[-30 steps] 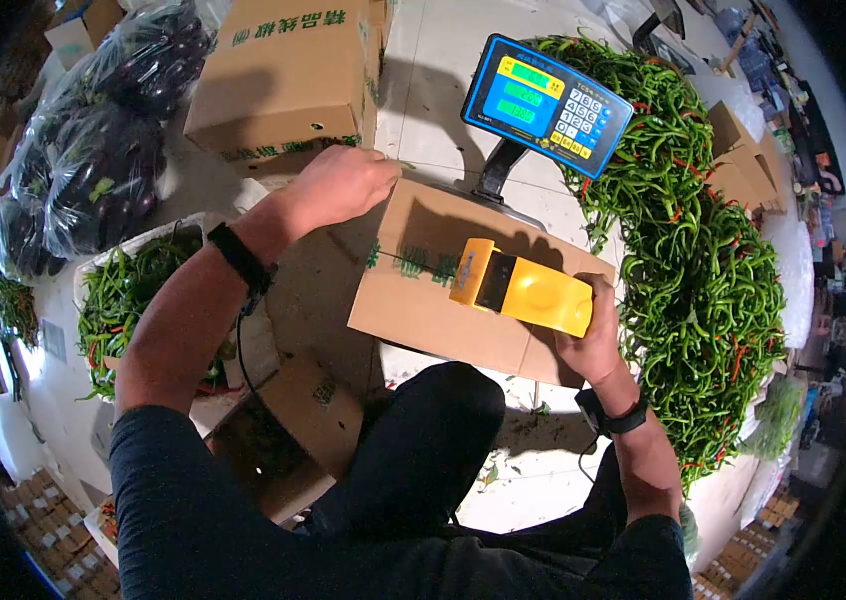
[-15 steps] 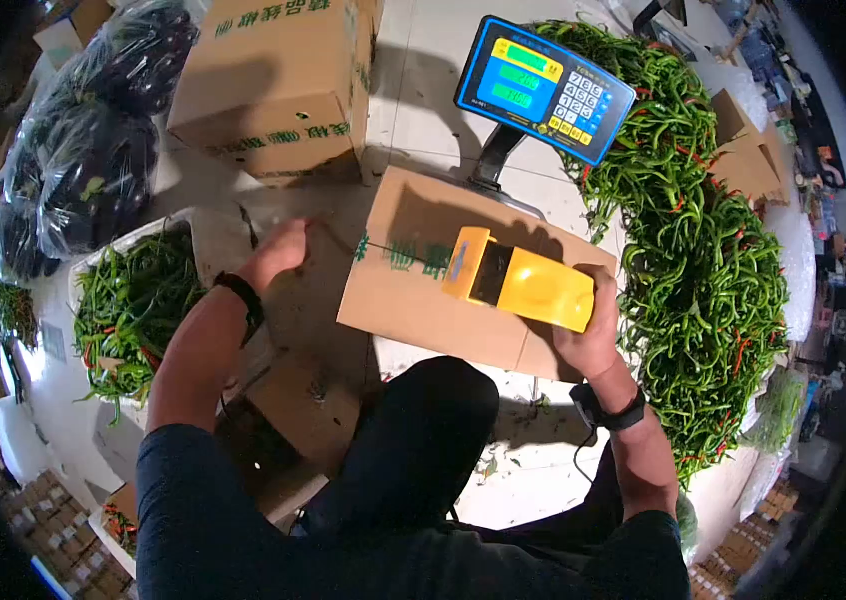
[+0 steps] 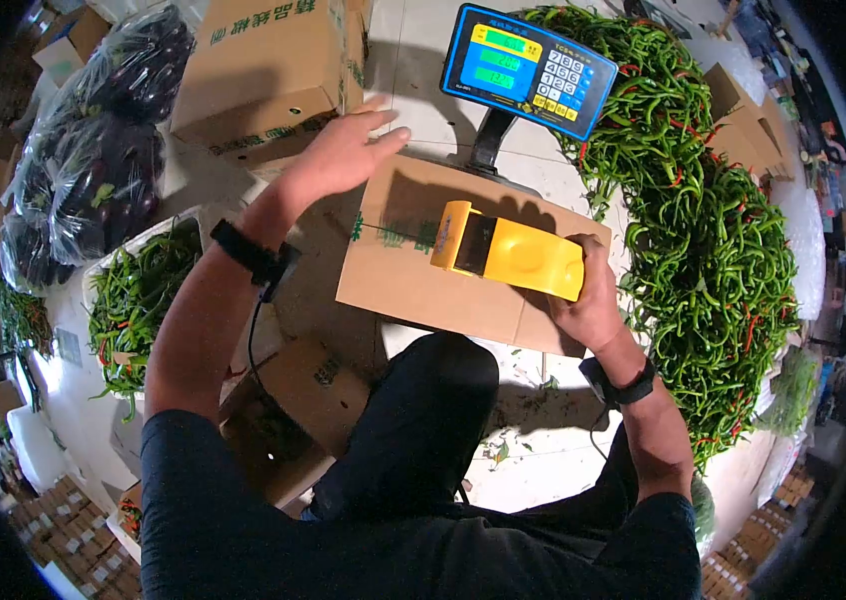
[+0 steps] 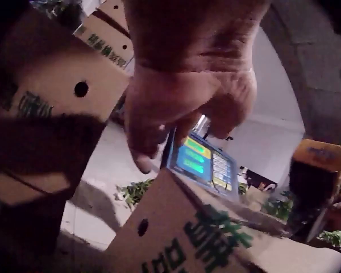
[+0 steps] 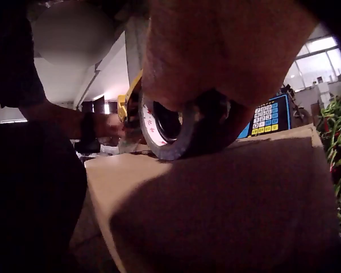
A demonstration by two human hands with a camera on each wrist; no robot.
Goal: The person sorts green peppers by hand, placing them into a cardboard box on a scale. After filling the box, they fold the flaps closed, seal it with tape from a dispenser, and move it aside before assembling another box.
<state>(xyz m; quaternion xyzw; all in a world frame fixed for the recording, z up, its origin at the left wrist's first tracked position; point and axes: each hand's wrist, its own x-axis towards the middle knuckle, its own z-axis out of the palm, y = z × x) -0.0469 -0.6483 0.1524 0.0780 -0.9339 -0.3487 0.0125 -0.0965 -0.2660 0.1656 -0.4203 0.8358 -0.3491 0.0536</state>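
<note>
A closed cardboard box (image 3: pixel 383 275) with green print lies on a scale, its blue display (image 3: pixel 528 70) standing behind it. My right hand (image 3: pixel 591 300) grips the end of a yellow tape dispenser (image 3: pixel 533 260) above the box top. In the right wrist view a tape roll (image 5: pixel 169 149) shows by the box surface (image 5: pixel 216 199). Over the box's far left corner hangs my left hand (image 3: pixel 345 150), fingers spread and holding nothing. The left wrist view has that hand (image 4: pixel 187 108) above the box (image 4: pixel 165 227), with the display (image 4: pixel 196 162) beyond.
Another printed box (image 3: pixel 263 75) stands at the back left, beside bagged eggplants (image 3: pixel 103 170). Green peppers (image 3: pixel 148 300) fill a container at the left; a long heap of peppers (image 3: pixel 703 260) lies at the right. An open box (image 3: pixel 293 420) sits by the left knee.
My left hand dropped back toward the left, then rose forward to the box's far left corner with its fingers spread. The right hand keeps its grip on the dispenser.
</note>
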